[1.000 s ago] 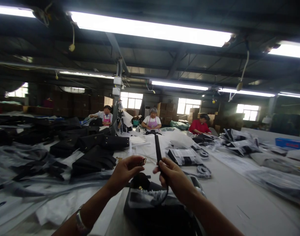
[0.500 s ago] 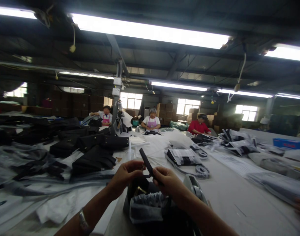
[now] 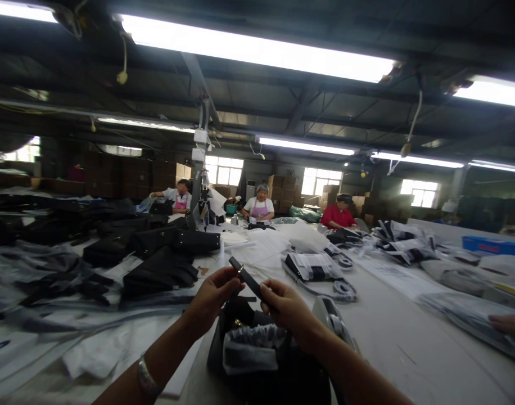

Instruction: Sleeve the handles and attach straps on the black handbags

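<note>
A black strap (image 3: 248, 279) is held up between both hands above an open black bag (image 3: 261, 360) stuffed with grey paper. My right hand (image 3: 285, 306) pinches the strap's lower part. My left hand (image 3: 215, 292) has its fingers closed at the strap's upper end, where a small gold fitting shows. The strap slants up to the left. A bracelet sits on my left wrist.
Black bags (image 3: 160, 270) and plastic sleeves pile up on the left of the long white table (image 3: 401, 337). A tape dispenser (image 3: 335, 323) stands right of the bag. Three people sit working at the far end. Another person's hand (image 3: 508, 323) shows at the right edge.
The strap has swung from upright to slanting left, and its free end has come down to my left hand, which now holds it together with the gold fitting.
</note>
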Demonstrator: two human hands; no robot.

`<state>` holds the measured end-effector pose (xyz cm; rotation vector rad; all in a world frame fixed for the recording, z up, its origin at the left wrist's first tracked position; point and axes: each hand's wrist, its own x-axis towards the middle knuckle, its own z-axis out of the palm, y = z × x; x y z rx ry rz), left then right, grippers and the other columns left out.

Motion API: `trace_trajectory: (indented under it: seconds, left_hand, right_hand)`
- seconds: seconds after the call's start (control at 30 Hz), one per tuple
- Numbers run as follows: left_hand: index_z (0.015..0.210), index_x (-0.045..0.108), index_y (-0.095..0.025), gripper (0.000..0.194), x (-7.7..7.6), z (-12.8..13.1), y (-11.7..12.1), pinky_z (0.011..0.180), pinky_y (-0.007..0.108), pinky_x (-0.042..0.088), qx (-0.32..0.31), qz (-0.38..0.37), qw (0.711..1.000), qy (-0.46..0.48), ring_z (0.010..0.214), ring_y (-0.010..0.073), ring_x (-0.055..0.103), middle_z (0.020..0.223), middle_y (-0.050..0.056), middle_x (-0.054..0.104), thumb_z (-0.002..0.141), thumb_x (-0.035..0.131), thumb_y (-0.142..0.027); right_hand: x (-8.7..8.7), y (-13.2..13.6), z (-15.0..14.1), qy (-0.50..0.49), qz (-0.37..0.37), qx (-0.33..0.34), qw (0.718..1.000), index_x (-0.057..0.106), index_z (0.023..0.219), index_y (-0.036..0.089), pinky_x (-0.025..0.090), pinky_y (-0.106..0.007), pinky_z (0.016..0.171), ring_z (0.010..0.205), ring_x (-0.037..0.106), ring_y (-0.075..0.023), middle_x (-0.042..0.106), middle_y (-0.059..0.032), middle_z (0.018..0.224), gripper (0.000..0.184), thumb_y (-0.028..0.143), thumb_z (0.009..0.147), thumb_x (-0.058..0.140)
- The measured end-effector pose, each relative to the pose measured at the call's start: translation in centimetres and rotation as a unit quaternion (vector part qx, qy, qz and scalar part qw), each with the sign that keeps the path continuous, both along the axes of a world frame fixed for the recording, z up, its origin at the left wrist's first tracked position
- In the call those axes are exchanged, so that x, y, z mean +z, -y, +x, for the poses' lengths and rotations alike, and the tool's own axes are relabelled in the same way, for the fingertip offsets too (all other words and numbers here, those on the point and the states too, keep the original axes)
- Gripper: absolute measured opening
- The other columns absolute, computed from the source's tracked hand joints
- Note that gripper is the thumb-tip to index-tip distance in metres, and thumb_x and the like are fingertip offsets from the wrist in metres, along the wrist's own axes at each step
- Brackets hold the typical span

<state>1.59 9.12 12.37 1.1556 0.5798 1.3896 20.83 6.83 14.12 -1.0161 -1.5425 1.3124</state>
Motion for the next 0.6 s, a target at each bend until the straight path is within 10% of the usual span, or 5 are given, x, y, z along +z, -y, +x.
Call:
trace_trajectory:
  seconds: [0.1,0.23,0.37,0.6]
  left_hand:
    - [0.094,0.076,-0.016,0.032,0.3,1.0,0.7,0.086,0.031,0.05,-0.03,0.061,0.994,-0.081,0.091,0.0236,0.068,0.094,0.007,0.076,0.065,0.085,-0.027]
    - [0.091,0.075,-0.018,0.03,0.9,1.8,1.1,0.074,0.03,0.052,0.011,0.08,0.991,-0.107,0.082,0.0236,0.069,0.085,0.005,0.075,0.064,0.085,-0.026]
    - [0.084,0.073,-0.017,0.023,1.5,1.9,0.9,0.071,0.028,0.051,0.038,0.12,0.982,-0.138,0.079,0.0226,0.067,0.083,0.005,0.074,0.064,0.083,-0.023]
    - [0.092,0.074,-0.018,0.024,1.9,1.8,1.0,0.068,0.026,0.046,0.063,0.146,0.953,-0.257,0.078,0.0212,0.064,0.083,0.003,0.072,0.073,0.077,-0.032]
  right_hand:
    - [1.3,-0.1,-1.0,0.056,0.109,-0.086,0.989,0.056,0.109,0.022,0.029,-0.022,0.043,0.04,0.04,-0.0087,0.054,0.0055,0.057,0.05,0.066,0.087,0.045]
    - [2.4,0.5,-2.2,0.247,0.302,-0.16,0.907,0.053,0.132,0.028,0.044,-0.034,0.074,0.08,0.063,-0.0229,0.067,-0.0065,0.094,0.053,0.058,0.088,0.052]
    - [2.8,0.5,-2.7,0.311,0.375,-0.154,0.859,0.069,0.114,0.03,0.044,-0.038,0.089,0.1,0.063,-0.0257,0.055,-0.0077,0.133,0.03,0.041,0.09,0.056]
    - [7.6,-1.4,-1.6,0.005,0.305,-0.163,0.938,0.073,0.099,0.023,0.043,-0.041,0.098,0.104,0.065,-0.0253,0.075,-0.0063,0.099,0.035,0.047,0.094,0.048]
